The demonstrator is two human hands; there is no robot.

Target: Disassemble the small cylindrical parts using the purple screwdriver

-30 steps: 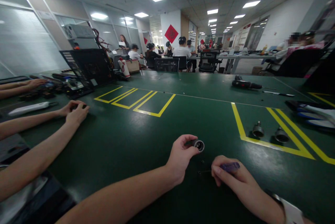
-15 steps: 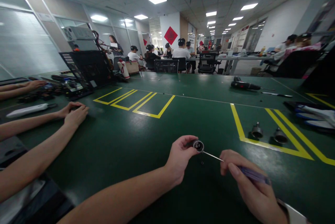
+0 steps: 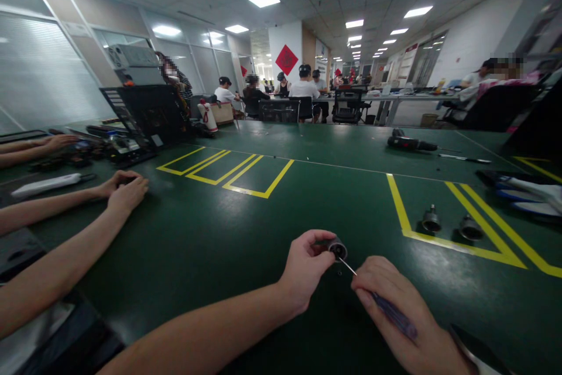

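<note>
My left hand (image 3: 305,267) pinches a small dark cylindrical part (image 3: 337,248) just above the green table (image 3: 228,234), its open end turned toward me. My right hand (image 3: 397,310) grips a thin screwdriver (image 3: 386,308) with a purple handle. Its metal shaft points up and left, and the tip sits in the part's open end. The two hands are almost touching at the bottom centre of the view.
Two similar dark parts (image 3: 431,220) (image 3: 470,227) stand inside yellow floor-tape lines to the right. A power driver (image 3: 406,142) lies farther back. A co-worker's hands (image 3: 125,188) rest on the table at left, near a white tool (image 3: 46,183) and a black computer case (image 3: 147,114).
My right hand lifted the screwdriver from the table, aimed it at the part, then closed in until the tip entered the part. My left hand lowered the part slightly.
</note>
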